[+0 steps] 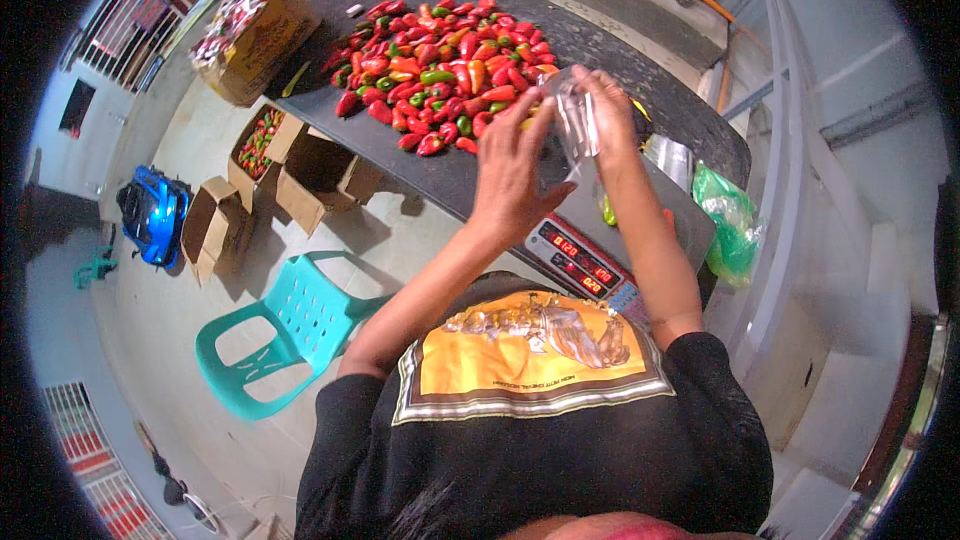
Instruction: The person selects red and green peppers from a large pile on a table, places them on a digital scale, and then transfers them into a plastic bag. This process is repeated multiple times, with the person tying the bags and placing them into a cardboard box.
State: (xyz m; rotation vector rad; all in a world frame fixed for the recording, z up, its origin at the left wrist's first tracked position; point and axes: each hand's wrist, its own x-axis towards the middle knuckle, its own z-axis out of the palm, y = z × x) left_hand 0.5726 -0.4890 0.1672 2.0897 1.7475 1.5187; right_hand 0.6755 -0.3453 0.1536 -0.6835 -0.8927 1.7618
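My right hand (609,106) grips a clear plastic bag (576,116) above the table's near right part. Beside it my left hand (514,165) has its fingers spread, the fingertips by the bag's left side; whether they pinch the film is hard to tell. A wide heap of red, orange and green peppers (450,67) lies on the dark table (420,184), left of and beyond my hands. Below my hands, at the near edge, is a digital scale (581,259) with lit red figures. A green pepper (608,210) shows between my forearms, on or near the scale's plate.
A green plastic bag (724,217) and a clear plastic packet (670,157) lie at the table's right end. At the left stands a full carton (262,41). On the floor are open cardboard boxes (296,199), one holding peppers, a turquoise plastic chair (304,315) and a blue object (155,216).
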